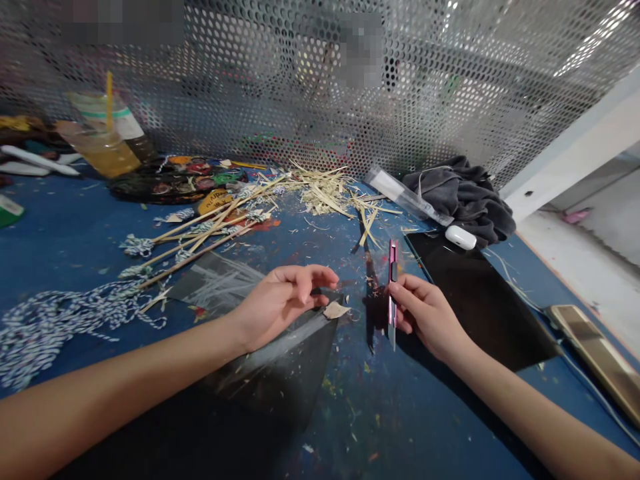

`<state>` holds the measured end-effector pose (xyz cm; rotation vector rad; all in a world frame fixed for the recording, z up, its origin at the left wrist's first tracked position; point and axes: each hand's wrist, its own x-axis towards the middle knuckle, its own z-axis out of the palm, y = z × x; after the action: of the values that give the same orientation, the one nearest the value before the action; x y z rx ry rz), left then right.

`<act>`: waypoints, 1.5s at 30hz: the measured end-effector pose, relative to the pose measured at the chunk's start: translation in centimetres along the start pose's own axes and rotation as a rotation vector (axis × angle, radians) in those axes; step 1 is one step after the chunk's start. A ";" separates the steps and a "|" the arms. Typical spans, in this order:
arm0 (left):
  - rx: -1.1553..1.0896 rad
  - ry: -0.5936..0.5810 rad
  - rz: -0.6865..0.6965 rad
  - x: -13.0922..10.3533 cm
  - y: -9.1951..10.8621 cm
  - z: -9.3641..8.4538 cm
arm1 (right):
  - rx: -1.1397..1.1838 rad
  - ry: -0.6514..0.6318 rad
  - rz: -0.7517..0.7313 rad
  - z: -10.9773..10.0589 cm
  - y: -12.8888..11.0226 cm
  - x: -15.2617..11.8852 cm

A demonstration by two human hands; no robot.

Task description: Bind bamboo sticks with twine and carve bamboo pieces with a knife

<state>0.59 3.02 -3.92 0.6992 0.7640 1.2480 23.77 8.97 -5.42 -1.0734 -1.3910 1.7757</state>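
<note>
My right hand (425,310) grips a pink utility knife (393,267) between thumb and fingers. The knife stands nearly upright, its bare blade pointing down toward the blue table (370,407). To the left, my left hand (287,297) hovers with loosely curled fingers apart and nothing visible between them. A small pale leaf-shaped scrap (336,310) lies just under its fingertips, at the edge of a dark, scratched cutting sheet (295,380).
A heap of thin pale shavings (325,190) lies by the perforated metal screen (280,87). Thin sticks (200,243) with patterned cord (55,327) are at left, near a cup (107,150). At right are a black panel (475,293), earbud case (461,237), dark cloth (463,197) and phone (595,353).
</note>
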 end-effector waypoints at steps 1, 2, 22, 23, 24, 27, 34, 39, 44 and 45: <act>0.000 -0.001 0.004 0.0 0.0 0.0 | -0.004 -0.003 0.000 0.0 0.1 0.0; 0.001 -0.001 0.009 0.0 0.1 0.1 | -0.009 -0.004 0.001 0.0 0.1 0.0; 0.990 -0.209 0.406 -0.6 0.6 -0.7 | 0.082 -0.065 -0.269 0.0 0.6 -0.7; 1.122 -0.231 0.443 -0.5 0.6 -0.9 | 0.089 -0.083 -0.290 -0.1 0.6 -0.7; 1.247 -0.247 0.478 -0.4 0.5 -1.0 | 0.091 -0.102 -0.302 -0.1 0.6 -0.7; 1.456 -0.284 0.509 -0.2 0.2 -1.3 | 0.036 -0.161 -0.274 -0.3 0.7 -0.8; 1.556 -0.351 0.600 -0.2 0.4 -1.7 | -0.264 -0.131 -0.260 -0.2 0.5 -1.0; 1.701 -0.527 0.799 -0.3 0.8 -1.9 | -0.389 -0.149 -0.321 -0.2 0.3 -1.2; 1.750 -0.664 0.897 0.0 1.4 -1.8 | -0.379 -0.169 -0.321 -0.4 0.3 -1.2; 1.756 -0.673 0.885 0.0 1.4 -1.8 | -0.387 -0.170 -0.321 -0.4 0.3 -1.2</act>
<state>-1.64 3.39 -3.80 2.9343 0.8491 0.6226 24.64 8.04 -5.51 -0.8359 -1.9473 1.4239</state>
